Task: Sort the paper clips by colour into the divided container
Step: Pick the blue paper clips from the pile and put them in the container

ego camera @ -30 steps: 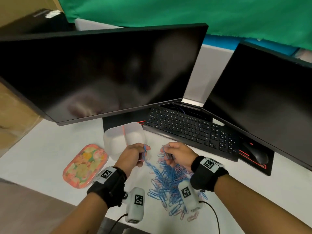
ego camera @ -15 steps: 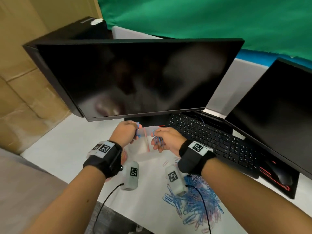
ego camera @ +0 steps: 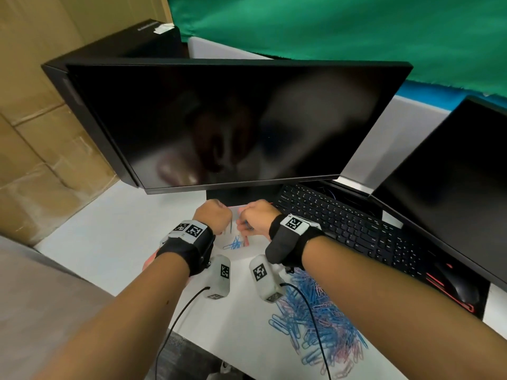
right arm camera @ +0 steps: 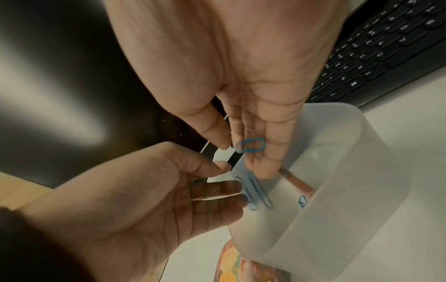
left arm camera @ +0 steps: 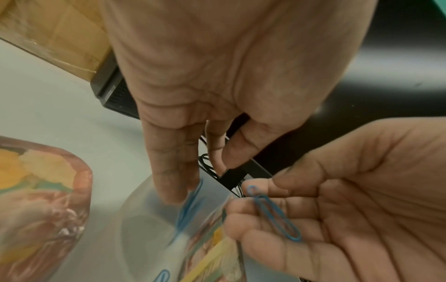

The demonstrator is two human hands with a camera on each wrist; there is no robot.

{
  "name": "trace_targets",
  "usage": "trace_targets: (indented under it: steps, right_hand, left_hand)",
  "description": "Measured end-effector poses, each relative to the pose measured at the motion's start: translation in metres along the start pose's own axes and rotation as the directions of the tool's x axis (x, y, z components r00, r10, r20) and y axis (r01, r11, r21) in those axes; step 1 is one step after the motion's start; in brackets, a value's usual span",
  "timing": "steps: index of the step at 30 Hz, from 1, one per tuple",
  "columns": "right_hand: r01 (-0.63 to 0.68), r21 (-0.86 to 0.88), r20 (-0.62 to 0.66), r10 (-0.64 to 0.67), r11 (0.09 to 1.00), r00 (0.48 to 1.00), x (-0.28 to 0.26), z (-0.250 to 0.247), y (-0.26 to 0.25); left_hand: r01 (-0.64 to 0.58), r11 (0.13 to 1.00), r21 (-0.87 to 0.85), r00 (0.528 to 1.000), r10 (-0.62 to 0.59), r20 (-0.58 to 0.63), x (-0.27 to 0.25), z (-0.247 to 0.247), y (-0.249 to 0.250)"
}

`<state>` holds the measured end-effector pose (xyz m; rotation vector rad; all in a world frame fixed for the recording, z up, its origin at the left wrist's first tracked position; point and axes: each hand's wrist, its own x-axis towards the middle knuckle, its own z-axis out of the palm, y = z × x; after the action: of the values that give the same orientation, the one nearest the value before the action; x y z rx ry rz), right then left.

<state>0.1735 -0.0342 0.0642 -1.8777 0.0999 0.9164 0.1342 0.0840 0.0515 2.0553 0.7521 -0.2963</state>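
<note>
Blue paper clip (left arm camera: 275, 213) only loosely pinched in right grip (left arm camera: 350, 200), left grip (left arm camera: 217, 76) spread: risks slipping it across the container (right arm camera: 362, 190) divider (right arm camera: 295, 182).

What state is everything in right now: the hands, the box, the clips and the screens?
left hand: fingers straight, blue clips blurred at the fingertips.
right hand: holds a blue paper clip on its fingers, thumb at its end.
divided container: open, blue clips in one compartment.
floral lid: off, lying on the desk.
clip pile: blue and pink mixed, unsorted.
monitors: dark.
</note>
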Motion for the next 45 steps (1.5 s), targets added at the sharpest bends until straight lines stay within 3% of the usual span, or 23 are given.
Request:
trace_targets:
  steps: [6,12,17,20,23,27,31,35,38,45]
  right_hand:
    - [0.06,-0.045,-0.05,-0.062,0.997,0.997,0.006,-0.007,0.002]
    - [0.112,0.04,-0.123,-0.106,0.993,0.987,-0.018,-0.059,0.028]
    - [0.046,-0.245,-0.25,-0.109,0.968,0.962,-0.033,-0.109,0.086]
    - [-0.012,-0.37,-0.294,-0.105,0.929,0.95,-0.04,-0.127,0.121]
    - [-0.058,-0.4,-0.346,-0.092,0.915,0.934,-0.046,-0.139,0.149]
    - [-0.093,-0.418,-0.395,-0.089,0.904,0.914,-0.052,-0.149,0.175]
    - [-0.073,-0.477,-0.376,-0.129,0.876,0.918,-0.052,-0.154,0.19]
    - [0.012,-0.598,-0.287,-0.228,0.801,0.931,-0.046,-0.148,0.187]
    - [0.084,-0.676,-0.213,-0.303,0.732,0.929,-0.034,-0.142,0.181]
    - [0.066,-0.724,-0.155,-0.256,0.686,0.954,-0.016,-0.136,0.179]
  left_hand:
    - [-0.041,0.999,-0.029,0.999,0.04,-0.032,-0.003,-0.008,0.001]
    - [-0.173,0.985,-0.004,0.985,0.173,-0.017,-0.024,0.005,0.016]
    - [-0.316,0.949,0.013,0.926,0.305,0.222,-0.046,0.049,0.023]
    - [-0.388,0.917,0.089,0.888,0.346,0.304,-0.05,0.08,0.018]
    - [-0.478,0.847,0.233,0.844,0.37,0.389,-0.054,0.109,0.008]
    - [-0.596,0.68,0.427,0.776,0.351,0.524,-0.054,0.135,-0.014]
    - [-0.658,0.536,0.528,0.743,0.351,0.57,-0.053,0.146,-0.03]
    - [-0.672,0.474,0.569,0.74,0.388,0.55,-0.052,0.147,-0.035]
    - [-0.653,0.518,0.553,0.756,0.394,0.523,-0.05,0.143,-0.037]
    - [-0.521,0.764,0.381,0.839,0.377,0.393,-0.045,0.135,-0.043]
